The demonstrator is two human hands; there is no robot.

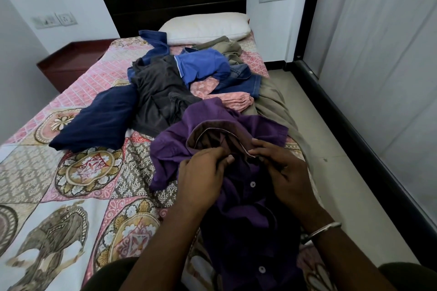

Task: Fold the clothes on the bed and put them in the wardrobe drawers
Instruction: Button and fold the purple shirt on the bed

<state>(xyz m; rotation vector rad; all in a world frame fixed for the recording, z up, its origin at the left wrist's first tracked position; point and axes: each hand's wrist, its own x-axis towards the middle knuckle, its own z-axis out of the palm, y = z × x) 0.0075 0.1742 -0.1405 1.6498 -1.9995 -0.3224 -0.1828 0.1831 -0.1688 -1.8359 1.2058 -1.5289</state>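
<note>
Purple shirt (236,172) is lying at the bed's (47,172) near right edge, collar away from me, placket running toward me. I am pinching both collar ends, left hand (201,177) and right hand (281,170) equally near.

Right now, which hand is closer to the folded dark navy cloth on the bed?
The left hand. The folded dark navy cloth lies up and to its left; the right hand is farther away across the purple button shirt.
</note>
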